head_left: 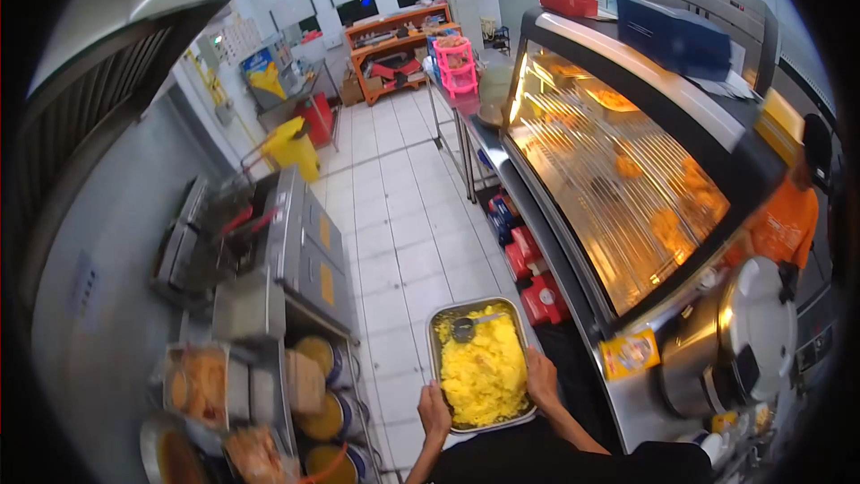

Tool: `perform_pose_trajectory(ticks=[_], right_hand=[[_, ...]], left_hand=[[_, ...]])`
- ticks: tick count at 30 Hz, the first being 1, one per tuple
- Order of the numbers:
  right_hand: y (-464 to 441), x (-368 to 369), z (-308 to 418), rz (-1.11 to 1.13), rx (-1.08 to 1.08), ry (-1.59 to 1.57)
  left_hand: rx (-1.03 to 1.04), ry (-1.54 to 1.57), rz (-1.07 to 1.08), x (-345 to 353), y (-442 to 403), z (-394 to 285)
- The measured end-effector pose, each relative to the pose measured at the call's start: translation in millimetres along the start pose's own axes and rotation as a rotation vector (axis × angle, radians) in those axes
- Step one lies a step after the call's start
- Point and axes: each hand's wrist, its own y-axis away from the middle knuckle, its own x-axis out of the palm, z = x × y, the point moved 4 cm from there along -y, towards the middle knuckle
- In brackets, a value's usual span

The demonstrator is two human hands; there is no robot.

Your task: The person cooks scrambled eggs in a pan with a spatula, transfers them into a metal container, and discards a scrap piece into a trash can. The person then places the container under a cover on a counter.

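A rectangular metal food pan (pixel 433 351) is held up in front of my body, above the tiled floor. It is filled with soft, lumpy yellow food (pixel 484 372) that resembles scrambled egg. A serving spoon (pixel 464 330) with a dark round bowl lies on the food near the pan's far left corner. My left hand (pixel 435 414) grips the near left side of the pan, fingers partly hidden beneath it. On the opposite side, my right hand (pixel 543 380) is closed around the rim.
A lit glass food warmer (pixel 618 161) lines the right counter, with a large round cooker (pixel 730 341) nearer me. Fryers (pixel 296 242) stand left. Red boxes (pixel 542 298) sit under the right counter. A person in an orange shirt (pixel 784 224) is at far right. A tiled aisle (pixel 394 206) runs ahead.
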Motion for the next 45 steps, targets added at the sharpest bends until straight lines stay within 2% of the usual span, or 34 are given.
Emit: perform_pose_trajectory(ticks=[3,7,12,13,16,19,23,25,26,31,34,36,37,38,41,42,43,45], right_hand=[[-94,36,43,-0.029,0.018,0.049],[-231,97,69,-0.050,-0.029,0.107],[-354,154,192,0.061,0.015,0.058],[-381,165,217,0.065,0.011,0.061],[-463,203,282,0.051,-0.002,0.056],[-553,253,314,-0.014,-0.030,-0.023],[-671,291,361,-0.152,0.105,-0.114],[-716,303,378,-0.246,0.151,-0.186],[-736,310,384,-0.292,0.190,-0.224],[-854,329,425,-0.364,0.390,-0.338],[-921,344,429,-0.342,0.438,-0.333],[-958,340,435,-0.308,0.472,-0.353],[-947,357,445,-0.278,0.514,-0.384],[-962,353,451,-0.272,0.523,-0.394],[-984,360,442,-0.219,0.557,-0.400],[-991,358,439,-0.192,0.569,-0.415],[-1000,356,435,-0.194,0.539,-0.338],[-1011,288,491,0.070,0.332,-0.020]], left_hand=[[0.036,-0.003,0.038,45,-115,-18],[-0.029,0.020,0.046,93,-247,-36],[-0.060,0.008,-0.001,103,-399,-110],[-0.035,0.086,-0.021,111,-440,-94],[-0.006,0.032,-0.025,126,-542,-142],[0.054,0.063,0.058,158,-664,-177],[0.151,0.043,0.234,223,-828,-217],[0.319,-0.047,0.295,256,-899,-246],[0.291,-0.098,0.365,272,-928,-269],[0.407,-0.261,0.654,398,-1086,-341],[0.476,-0.341,0.834,479,-1164,-352],[0.459,-0.264,0.904,527,-1208,-336],[0.436,-0.248,0.935,515,-1217,-335],[0.431,-0.187,0.961,533,-1226,-350],[0.292,-0.261,1.115,551,-1234,-388],[0.290,-0.432,1.126,562,-1247,-385],[0.307,-0.395,1.132,570,-1257,-382],[0.318,-0.340,1.156,582,-1259,-376]])
